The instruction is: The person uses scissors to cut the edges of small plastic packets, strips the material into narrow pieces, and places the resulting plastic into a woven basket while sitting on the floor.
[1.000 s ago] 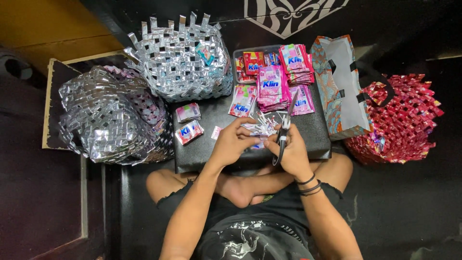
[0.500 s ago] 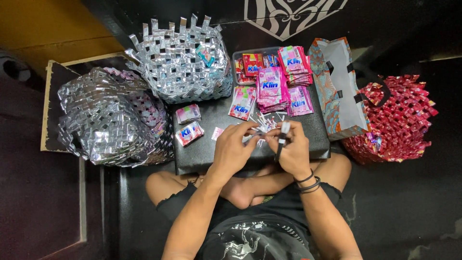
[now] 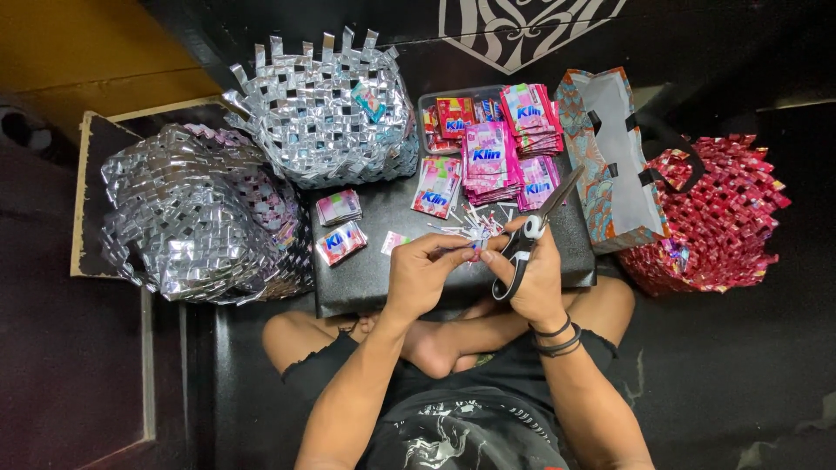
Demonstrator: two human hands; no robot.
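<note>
2 hands, scissors [image 3: 533, 233] in right hand [image 3: 533, 277]

Right hand [image 3: 535, 278] grips scissors [image 3: 533, 231]; left hand [image 3: 427, 274] pinches small scrap [image 3: 475, 247] over black board [image 3: 366, 278].

Pink sachets [image 3: 489, 162]: a thick stack at the back of the black bench [image 3: 374, 270], flat rectangles, pink with blue and white marks.
Second pink stack [image 3: 529, 117]: behind and right of the first, beside the patterned bag [image 3: 610, 165].
Red sachets [image 3: 453, 117]: back left of the pile, red with blue.
Single sachet [image 3: 435, 187]: lies flat, tilted, just left of the thick stack.
Two small packets [image 3: 340, 226]: near the bench's left edge, silver-pink, one behind the other.
Tiny pink scrap [image 3: 394, 241]: just left of the left hand [image 3: 427, 274].
</note>
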